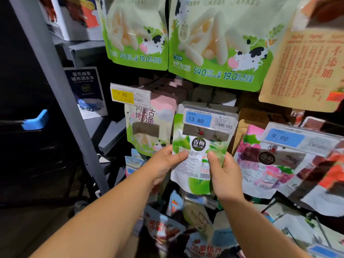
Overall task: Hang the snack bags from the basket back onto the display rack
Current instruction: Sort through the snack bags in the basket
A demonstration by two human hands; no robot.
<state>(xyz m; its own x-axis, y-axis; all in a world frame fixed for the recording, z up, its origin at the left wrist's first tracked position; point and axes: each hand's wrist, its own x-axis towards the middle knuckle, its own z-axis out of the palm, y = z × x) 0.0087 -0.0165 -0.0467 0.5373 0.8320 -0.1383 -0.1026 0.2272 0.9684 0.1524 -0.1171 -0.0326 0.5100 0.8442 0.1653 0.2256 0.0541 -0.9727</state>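
A green-and-white snack bag [195,170] with its printed back side toward me is held up in front of the display rack's middle hook row. My left hand [165,162] grips its left edge, thumb across the front. My right hand [223,174] grips its right edge, thumb up on the bag. The bag's top reaches a blue 13.80 price tag [198,120] on the hook, in front of matching green plum bags [201,142]. Whether its hole is on the hook is hidden. No basket shows.
Large green cow-print bags [214,43] hang above. A pink-and-green bag [149,127] under a yellow 7.90 tag hangs left; grape-print bags [264,164] under a 9.90 tag hang right. More bags hang below. A grey metal upright [61,101] and dark shelves stand left.
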